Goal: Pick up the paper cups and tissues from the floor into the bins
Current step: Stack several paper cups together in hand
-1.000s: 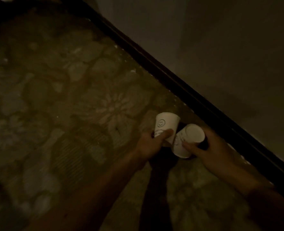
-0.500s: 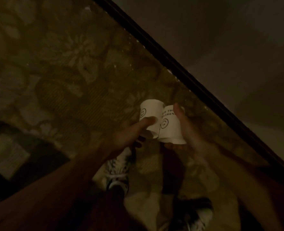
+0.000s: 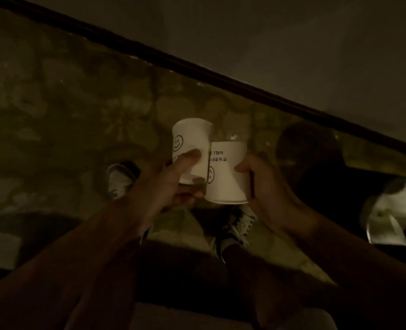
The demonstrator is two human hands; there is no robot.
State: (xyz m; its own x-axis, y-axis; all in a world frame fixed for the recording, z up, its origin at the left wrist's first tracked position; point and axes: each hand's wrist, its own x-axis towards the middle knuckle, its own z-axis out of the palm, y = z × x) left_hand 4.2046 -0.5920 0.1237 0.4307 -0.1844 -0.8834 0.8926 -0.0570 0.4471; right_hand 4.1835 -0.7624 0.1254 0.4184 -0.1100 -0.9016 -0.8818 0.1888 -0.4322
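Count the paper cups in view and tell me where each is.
2. The left cup is gripped in the left hand, the right cup in the right hand, side by side above the floor. The dim light may hide others.

The room was dim, everything sunk in a murky yellow-green. A floor patterned with large faded flowers filled the left and middle of the frame. A dark skirting board ran diagonally from the upper left to the right edge, with a plain pale wall above it. At the right edge something white sat in deep shadow, too blurred to name.
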